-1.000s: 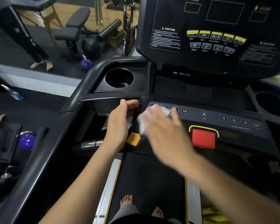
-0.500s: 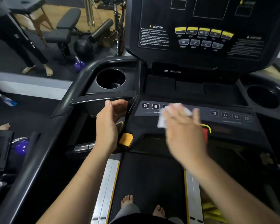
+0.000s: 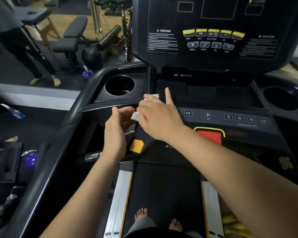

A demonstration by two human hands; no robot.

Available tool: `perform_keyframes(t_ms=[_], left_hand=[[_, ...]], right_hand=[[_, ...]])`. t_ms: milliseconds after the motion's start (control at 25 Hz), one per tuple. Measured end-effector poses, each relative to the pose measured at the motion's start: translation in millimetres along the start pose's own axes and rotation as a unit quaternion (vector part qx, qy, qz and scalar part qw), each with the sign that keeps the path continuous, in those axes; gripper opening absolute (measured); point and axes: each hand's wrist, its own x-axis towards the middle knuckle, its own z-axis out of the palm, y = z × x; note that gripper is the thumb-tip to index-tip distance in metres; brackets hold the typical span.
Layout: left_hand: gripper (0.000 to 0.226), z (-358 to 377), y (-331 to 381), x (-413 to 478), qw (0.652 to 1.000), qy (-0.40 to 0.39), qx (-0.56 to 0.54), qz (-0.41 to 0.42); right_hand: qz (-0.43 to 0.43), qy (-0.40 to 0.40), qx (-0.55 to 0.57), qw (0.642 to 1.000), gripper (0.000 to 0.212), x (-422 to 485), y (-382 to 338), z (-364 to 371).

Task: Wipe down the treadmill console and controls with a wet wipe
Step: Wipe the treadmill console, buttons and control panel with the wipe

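Both hands are meeting at the left end of the treadmill's control deck. Right hand [image 3: 160, 117] is pressing the wet wipe [image 3: 153, 96] flat onto that end, fingers stretched out and forefinger sticking up, so nothing is being clenched. The white cloth is peeking out at the hand's twelve and nine o'clock. Left hand [image 3: 116, 133] is lying just beside it at eight o'clock, fingers barely bent, resting against the tray front and holding nothing.

Console [image 3: 213, 54] is standing at one o'clock of the hands, its yellow keys showing blurred. Control strip [image 3: 218, 123] is running from under the right hand toward three o'clock, carrying number keys. Cup holder [image 3: 134, 83] is sitting near the right hand at eleven o'clock. Red stop pad [image 3: 209, 137] is sitting at four o'clock of that hand. Amber button [image 3: 136, 146] is lying just beside the left hand at four o'clock. Fan key [image 3: 208, 114] is sitting mid-strip.
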Motion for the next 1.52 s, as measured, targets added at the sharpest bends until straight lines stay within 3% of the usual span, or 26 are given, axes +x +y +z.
perform_keyframes(t_ms=[200,280,400,520,600,680,800,880,1000,1080,1240,1360,1440,1520], left_hand=[[0.049,-3,3,-3,0.999,0.028,-0.021,-0.03],[0.046,-3,1,-5,0.999,0.018,0.031,-0.002],[0.044,-2,-3,-10,0.976,-0.027,0.173,0.128],[0.045,0,-5,-13,0.968,-0.008,0.172,0.184],[0.047,-3,-6,-13,0.975,0.017,0.147,0.169],[0.049,-5,-6,-11,0.985,0.009,0.105,0.134],[0.054,-2,-1,-3,0.999,-0.015,-0.027,0.023],[0.06,-2,3,3,0.993,-0.015,-0.109,-0.044],[0.065,-7,5,5,0.982,-0.022,-0.168,-0.078],[0.066,-9,5,5,0.98,-0.026,-0.18,-0.08],[0.066,-9,5,3,0.984,-0.036,-0.158,-0.08],[0.065,-10,5,2,0.986,-0.044,-0.135,-0.082],[0.066,-8,6,2,0.986,-0.044,-0.139,-0.085],[0.066,-7,6,3,0.984,-0.04,-0.149,-0.089]], right_hand=[[-0.134,0.008,0.017,0.991,0.036,-62,-49,27],[-0.13,0.019,0.002,0.991,0.039,-59,-35,27],[-0.008,0.05,-0.036,0.998,0.054,-63,11,19],[0.128,0.061,-0.022,0.99,0.054,-92,41,16],[0.118,0.073,0.003,0.99,0.052,-105,12,19],[0.024,0.075,0.03,0.996,0.049,-108,-34,34],[-0.04,0.056,0.024,0.997,0.049,-88,-45,35],[0.013,0.054,-0.028,0.998,0.05,-74,-6,24],[0.148,0.068,-0.029,0.986,0.05,-82,35,14],[0.118,0.09,-0.01,0.989,0.049,-102,11,16],[-0.038,0.056,0.009,0.998,0.05,-98,-47,34],[0.05,0.051,-0.05,0.996,0.053,-52,2,18],[0.131,0.047,-0.028,0.99,0.053,-53,31,14],[0.099,0.074,-0.015,0.992,0.051,-78,16,18]])
